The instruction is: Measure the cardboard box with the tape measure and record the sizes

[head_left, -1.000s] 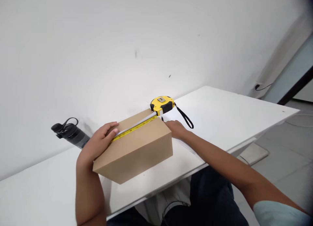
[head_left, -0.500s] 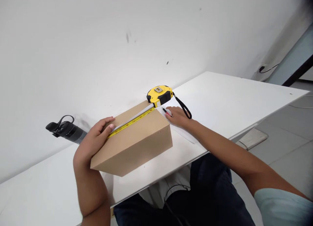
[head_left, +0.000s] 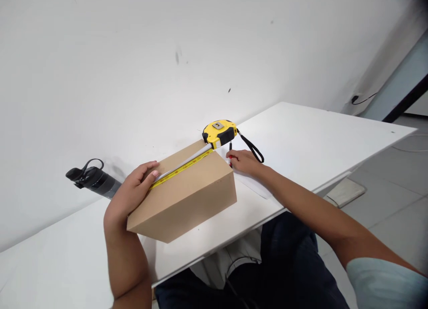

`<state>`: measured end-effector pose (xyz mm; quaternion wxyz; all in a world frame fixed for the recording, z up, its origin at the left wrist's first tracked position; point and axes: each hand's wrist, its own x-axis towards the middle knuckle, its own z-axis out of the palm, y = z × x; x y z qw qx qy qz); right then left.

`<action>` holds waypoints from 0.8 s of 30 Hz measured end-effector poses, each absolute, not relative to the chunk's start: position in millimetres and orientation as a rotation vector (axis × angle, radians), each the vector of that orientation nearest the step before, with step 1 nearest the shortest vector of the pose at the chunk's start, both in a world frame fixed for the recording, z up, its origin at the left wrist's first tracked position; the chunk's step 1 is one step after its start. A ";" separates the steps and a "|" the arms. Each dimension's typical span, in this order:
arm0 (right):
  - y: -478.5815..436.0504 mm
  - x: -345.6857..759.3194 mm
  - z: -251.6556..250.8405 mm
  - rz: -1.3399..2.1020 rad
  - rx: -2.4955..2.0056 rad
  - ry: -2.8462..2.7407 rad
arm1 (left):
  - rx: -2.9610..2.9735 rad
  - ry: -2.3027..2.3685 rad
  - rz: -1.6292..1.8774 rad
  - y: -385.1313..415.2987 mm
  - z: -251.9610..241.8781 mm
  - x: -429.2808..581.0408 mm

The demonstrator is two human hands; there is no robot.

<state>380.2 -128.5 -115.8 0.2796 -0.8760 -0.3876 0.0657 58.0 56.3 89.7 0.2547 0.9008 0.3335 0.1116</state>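
A brown cardboard box (head_left: 187, 213) lies on the white table in front of me. Across its top runs the yellow blade (head_left: 182, 168) of a tape measure (head_left: 219, 133), whose yellow and black case rests at the box's far right end. My left hand (head_left: 135, 188) is wrapped over the box's left end, thumb by the blade's end; the hand hides the tip. Beyond the right end, my right hand (head_left: 246, 162) pinches a black and red pen (head_left: 230, 146) over white paper (head_left: 256, 187). A black wrist strap (head_left: 252, 147) hangs from the case beside that hand.
A dark water bottle (head_left: 96, 180) leans at the back left, behind my left hand. The white table (head_left: 317, 139) meets a white wall (head_left: 133, 77) at the back. Its front edge runs just above my lap.
The pen in my right hand has swung from a slant to nearly upright. My left hand, the box and the tape measure hold their places; the view has shifted slightly.
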 end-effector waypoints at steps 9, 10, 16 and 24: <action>-121.5 384.5 -119.0 -0.046 -2.325 -0.942 | 2.435 0.917 0.303 54.1 90.1 57.9; -121.8 386.6 -119.9 -0.070 -2.332 -0.916 | 2.434 0.918 0.303 53.8 90.1 58.4; -121.9 389.5 -125.9 -0.155 -2.367 -0.786 | 2.451 0.874 0.308 52.2 91.0 59.8; -120.1 392.1 -132.3 -0.147 -2.275 -0.707 | 2.473 0.878 0.311 51.9 91.5 57.7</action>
